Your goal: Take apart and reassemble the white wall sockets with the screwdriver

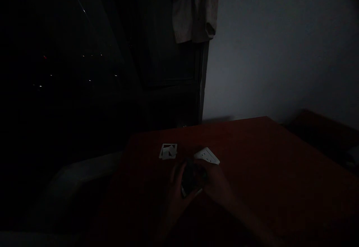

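The light is very dim. In the head view, a dark, blocky piece with a white edge sits between my hands above the table; its exact kind is too dark to make out. My left hand wraps round its left side, thumb along the near edge. From the right, my right hand grips it with bent fingers, the fingertips partly lost in shadow. Just beyond my right hand lies a white socket faceplate with small dark slots. A white square frame lies farther left, with small white pieces on it.
The reddish-brown table reaches back to a pale wall. At left is a dark window with small lights. A cloth garment hangs above the table's far side. Another brown surface stands at right.
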`<state>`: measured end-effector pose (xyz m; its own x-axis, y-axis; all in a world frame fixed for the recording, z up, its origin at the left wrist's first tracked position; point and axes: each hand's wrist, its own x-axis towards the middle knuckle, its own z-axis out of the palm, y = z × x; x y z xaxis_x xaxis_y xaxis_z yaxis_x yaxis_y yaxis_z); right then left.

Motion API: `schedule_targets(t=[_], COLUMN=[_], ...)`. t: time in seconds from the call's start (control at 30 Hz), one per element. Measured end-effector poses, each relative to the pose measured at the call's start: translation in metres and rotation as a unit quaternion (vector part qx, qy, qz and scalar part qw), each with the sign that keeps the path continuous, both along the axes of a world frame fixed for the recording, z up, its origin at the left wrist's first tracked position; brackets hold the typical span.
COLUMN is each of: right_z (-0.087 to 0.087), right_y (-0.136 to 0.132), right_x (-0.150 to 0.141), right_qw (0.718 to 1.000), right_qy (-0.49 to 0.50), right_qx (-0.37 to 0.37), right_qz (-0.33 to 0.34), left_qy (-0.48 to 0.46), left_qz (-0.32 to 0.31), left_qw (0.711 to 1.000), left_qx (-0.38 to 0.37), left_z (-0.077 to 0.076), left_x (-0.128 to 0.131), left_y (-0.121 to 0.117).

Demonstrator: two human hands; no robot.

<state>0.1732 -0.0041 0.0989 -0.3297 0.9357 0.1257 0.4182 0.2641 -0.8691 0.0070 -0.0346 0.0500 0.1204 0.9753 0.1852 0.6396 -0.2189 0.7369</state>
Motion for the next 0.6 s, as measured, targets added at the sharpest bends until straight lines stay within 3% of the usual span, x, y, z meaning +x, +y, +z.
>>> schedule_targets(t=[0.23, 0.4, 0.6], right_z=[-0.004, -0.022, -0.032], right_y=[0.003, 0.005, 0.004], right_x=[0.011, 0.023, 0.019], right_qw=[0.997, 0.978, 0.986], right_qy=[-0.076, -0.201, -0.162], right_qx=[-0.007, -0.033, -0.040], right_qz=[0.008, -0.038, -0.008], left_qy=[0.030, 0.069, 0.072], left_qz=[0.023, 0.047, 0.040], left_qw=[0.999, 0.996, 0.997], left_qx=[0.007, 0.027, 0.010], left_z=[-0.001, -0.009, -0.010], left_x=[-0.018, -0.042, -0.046], left_y=[0.003, 0.007, 0.003])
